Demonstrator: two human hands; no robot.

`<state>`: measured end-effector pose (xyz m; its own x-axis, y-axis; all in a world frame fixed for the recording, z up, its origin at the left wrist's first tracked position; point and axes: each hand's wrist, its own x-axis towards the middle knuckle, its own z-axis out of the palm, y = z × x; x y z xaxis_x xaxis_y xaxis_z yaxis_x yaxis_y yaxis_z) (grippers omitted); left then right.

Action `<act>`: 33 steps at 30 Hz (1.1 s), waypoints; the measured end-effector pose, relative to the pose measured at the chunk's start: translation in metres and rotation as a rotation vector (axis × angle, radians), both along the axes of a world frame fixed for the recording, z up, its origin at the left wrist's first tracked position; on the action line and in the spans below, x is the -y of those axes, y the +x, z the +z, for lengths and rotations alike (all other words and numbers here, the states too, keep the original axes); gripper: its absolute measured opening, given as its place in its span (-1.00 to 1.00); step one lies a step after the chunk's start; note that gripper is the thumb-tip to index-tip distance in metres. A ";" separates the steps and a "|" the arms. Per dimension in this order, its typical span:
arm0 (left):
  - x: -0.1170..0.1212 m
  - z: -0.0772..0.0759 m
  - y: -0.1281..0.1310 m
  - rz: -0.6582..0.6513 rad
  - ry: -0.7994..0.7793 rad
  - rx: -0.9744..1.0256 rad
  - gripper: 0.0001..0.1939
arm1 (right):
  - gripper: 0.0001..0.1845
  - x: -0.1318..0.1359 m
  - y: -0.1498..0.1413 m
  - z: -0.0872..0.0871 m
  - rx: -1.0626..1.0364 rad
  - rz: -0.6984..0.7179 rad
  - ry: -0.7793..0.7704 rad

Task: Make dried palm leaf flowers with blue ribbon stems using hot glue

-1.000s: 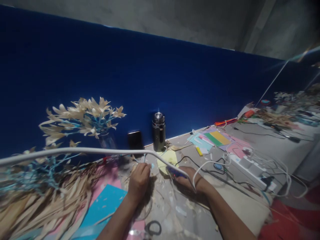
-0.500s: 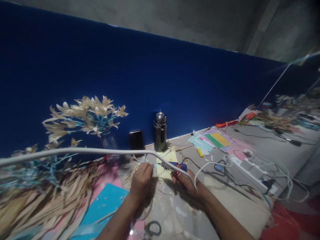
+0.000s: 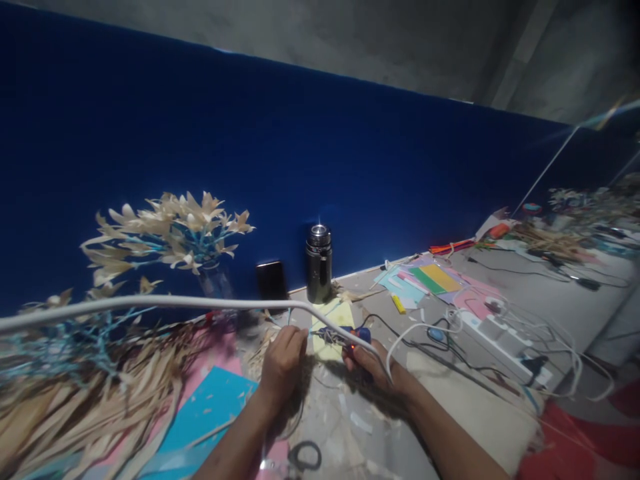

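Observation:
In my right hand is a dark blue glue gun with a small red light, its nozzle pointing left. My left hand is closed in a pinch on a thin light-blue stem, mostly hidden by the fingers, close to the nozzle. A yellow paper sheet lies under the nozzle. The white cable crosses the near view, passing in front of the glue gun. Black-handled scissors rest below my left hand.
A steel flask and a phone stand against the blue wall. Left are dried-leaf flowers in a glass vase, dried strips and blue paper. Right are a power strip, tangled cables and coloured papers.
The glue gun has shifted slightly left and down, closer to my left hand. My left hand has barely moved, and the view has drifted a little.

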<state>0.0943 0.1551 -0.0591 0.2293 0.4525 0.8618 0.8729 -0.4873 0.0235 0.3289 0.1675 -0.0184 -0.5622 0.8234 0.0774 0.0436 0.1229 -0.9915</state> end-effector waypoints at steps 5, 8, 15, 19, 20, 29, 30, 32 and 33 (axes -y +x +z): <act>-0.001 -0.003 0.000 0.000 -0.017 0.018 -0.80 | -0.24 -0.004 0.001 -0.003 0.043 0.001 0.052; -0.001 -0.005 0.000 0.000 -0.028 0.027 -0.81 | -0.24 -0.004 0.002 -0.003 0.008 -0.004 0.056; -0.001 -0.007 0.000 -0.007 -0.039 0.050 -0.82 | -0.27 -0.006 0.003 -0.009 0.023 -0.007 0.027; 0.000 -0.005 0.002 -0.012 -0.042 0.061 -0.80 | -0.27 -0.008 0.003 -0.015 0.022 -0.014 0.021; 0.000 -0.005 0.003 -0.015 -0.043 0.063 -0.80 | -0.28 -0.008 0.003 -0.016 0.022 -0.011 0.007; 0.002 -0.002 0.005 -0.032 -0.060 0.085 -0.78 | -0.21 -0.008 0.003 -0.015 0.068 -0.048 -0.015; 0.003 -0.002 0.005 -0.030 -0.063 0.088 -0.78 | -0.22 -0.008 0.003 -0.014 0.067 -0.050 -0.013; 0.003 -0.002 0.004 -0.026 -0.070 0.094 -0.78 | -0.25 -0.007 0.003 -0.013 0.036 -0.049 -0.027; 0.003 -0.002 0.004 -0.026 -0.074 0.095 -0.78 | -0.26 -0.006 0.003 -0.013 0.013 -0.050 -0.038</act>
<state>0.0985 0.1525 -0.0614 0.1604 0.5103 0.8449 0.8521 -0.5036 0.1424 0.3321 0.1736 -0.0315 -0.5214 0.8524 0.0388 0.0614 0.0828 -0.9947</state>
